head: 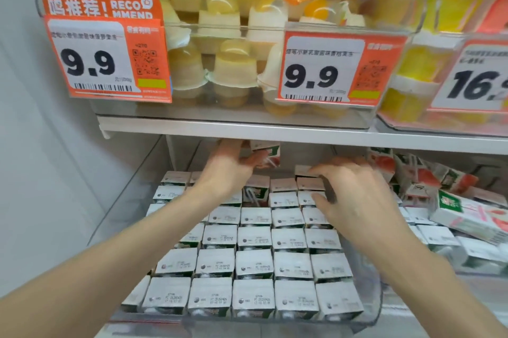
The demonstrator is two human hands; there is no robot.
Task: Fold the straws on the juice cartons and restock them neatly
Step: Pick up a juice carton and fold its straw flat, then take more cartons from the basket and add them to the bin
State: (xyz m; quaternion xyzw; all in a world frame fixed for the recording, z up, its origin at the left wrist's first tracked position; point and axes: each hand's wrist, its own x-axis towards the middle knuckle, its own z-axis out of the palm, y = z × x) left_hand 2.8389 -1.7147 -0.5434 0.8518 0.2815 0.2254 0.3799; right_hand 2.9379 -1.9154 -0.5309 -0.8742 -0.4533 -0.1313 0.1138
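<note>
Several juice cartons stand in tidy rows with white tops in a clear bin on the lower shelf. My left hand reaches deep under the upper shelf and grips a raised carton at the back of the bin. My right hand hovers over the right rear rows, fingers bent down toward the carton tops; it looks blurred. One carton in the rear rows shows a white straw on its side.
The white upper shelf edge hangs low over the bin's back. It carries clear bins of jelly cups and orange price tags. Loose cartons lie jumbled to the right. A wall closes the left side.
</note>
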